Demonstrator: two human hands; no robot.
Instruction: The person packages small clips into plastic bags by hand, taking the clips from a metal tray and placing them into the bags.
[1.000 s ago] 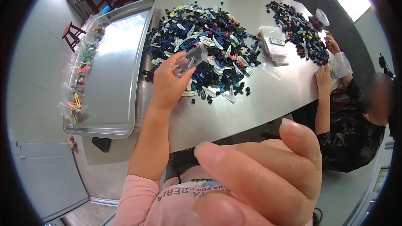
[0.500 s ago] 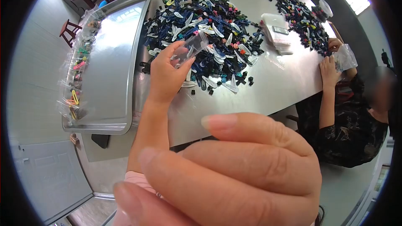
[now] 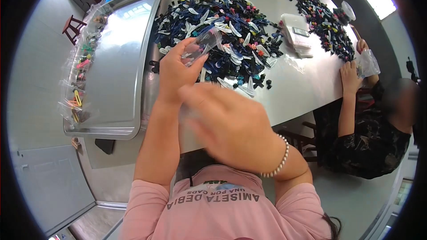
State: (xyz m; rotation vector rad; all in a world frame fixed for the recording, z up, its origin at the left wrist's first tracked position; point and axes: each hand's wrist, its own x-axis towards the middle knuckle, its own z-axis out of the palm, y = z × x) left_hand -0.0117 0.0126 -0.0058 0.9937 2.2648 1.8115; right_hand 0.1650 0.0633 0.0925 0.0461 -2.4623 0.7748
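Observation:
My left hand [image 3: 180, 64] grips a clear plastic bag [image 3: 208, 41] by its edge, fingers and thumb around it, at the near left side of a big pile of hair clips [image 3: 222, 15]. The clips are white, dark blue, black and a few bright colours. Whether anything lies inside the bag is hard to tell. My right hand [image 3: 231, 124], with a beaded bracelet [image 3: 281, 158] at the wrist, hangs in front of my chest, nearer the camera than the table. Motion smears its fingers, and what they hold, if anything, cannot be made out.
On the left a metal tray [image 3: 111, 71] has filled small bags [image 3: 78, 98] along its far-left edge. Stacked clear bags [image 3: 296, 33] lie right of the pile. Farther right, a co-worker's hands [image 3: 350, 78] hold a bag beside a second pile of clips [image 3: 327, 26].
My right hand has moved down and away from close before the camera, towards my left wrist. My left hand still holds the bag in nearly the same place.

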